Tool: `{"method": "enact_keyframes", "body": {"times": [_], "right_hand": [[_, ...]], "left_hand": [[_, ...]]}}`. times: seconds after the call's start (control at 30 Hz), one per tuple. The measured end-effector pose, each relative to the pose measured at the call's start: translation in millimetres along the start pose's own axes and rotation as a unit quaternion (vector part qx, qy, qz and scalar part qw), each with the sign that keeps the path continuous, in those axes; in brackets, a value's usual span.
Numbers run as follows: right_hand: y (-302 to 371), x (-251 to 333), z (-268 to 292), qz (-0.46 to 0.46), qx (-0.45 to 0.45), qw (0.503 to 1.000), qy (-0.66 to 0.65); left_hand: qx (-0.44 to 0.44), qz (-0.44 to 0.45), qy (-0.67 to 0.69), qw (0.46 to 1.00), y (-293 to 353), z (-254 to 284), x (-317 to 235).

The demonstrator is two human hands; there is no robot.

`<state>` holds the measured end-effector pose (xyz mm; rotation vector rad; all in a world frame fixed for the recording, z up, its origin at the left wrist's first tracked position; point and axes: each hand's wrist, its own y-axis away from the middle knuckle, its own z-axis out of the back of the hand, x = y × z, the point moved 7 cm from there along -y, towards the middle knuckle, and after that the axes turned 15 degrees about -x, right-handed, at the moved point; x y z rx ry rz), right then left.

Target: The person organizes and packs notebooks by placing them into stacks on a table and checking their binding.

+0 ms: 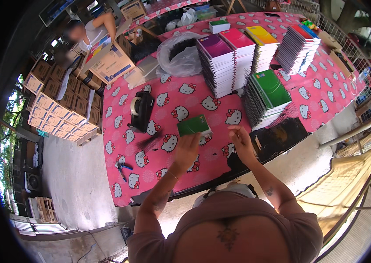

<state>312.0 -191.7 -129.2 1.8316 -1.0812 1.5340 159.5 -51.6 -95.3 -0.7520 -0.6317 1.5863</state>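
A small green-covered notebook (193,124) is at the middle of the pink table. My left hand (188,147) grips its near edge, fingers on the cover. To the right, my right hand (241,139) hovers near the table's front edge, its fingers curled together in a pinch. Whatever may be between those fingertips is too small to make out. Beyond my right hand rises a stack of green spiral notebooks (269,90). Left of the green notebook lie a bunch of thin dark wires (149,141), a black tape dispenser (141,112) and blue-handled pliers (123,170).
Purple (215,47), pink (237,39) and yellow (262,36) notebook stacks stand farther back. Another spiral stack (297,49) is at the right. A clear plastic bag (168,57) lies behind. At the far left, a person (95,33) is beside an open carton (112,63) and stacked boxes (60,111).
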Motion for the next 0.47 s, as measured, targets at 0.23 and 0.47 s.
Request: {"method": "enact_keyframes", "body": {"times": [0.23,0.47], "right_hand": [[34.6,-80.5,-39.3,-0.046,0.085,0.992,0.084],[41.5,-123.4,-53.9,-0.114,0.080,0.990,0.010]], "left_hand": [[0.003,0.052,0.031,0.998,19.4,15.1,-4.5],[0.094,0.197,-0.153,0.964,140.7,32.7,222.7]]}}
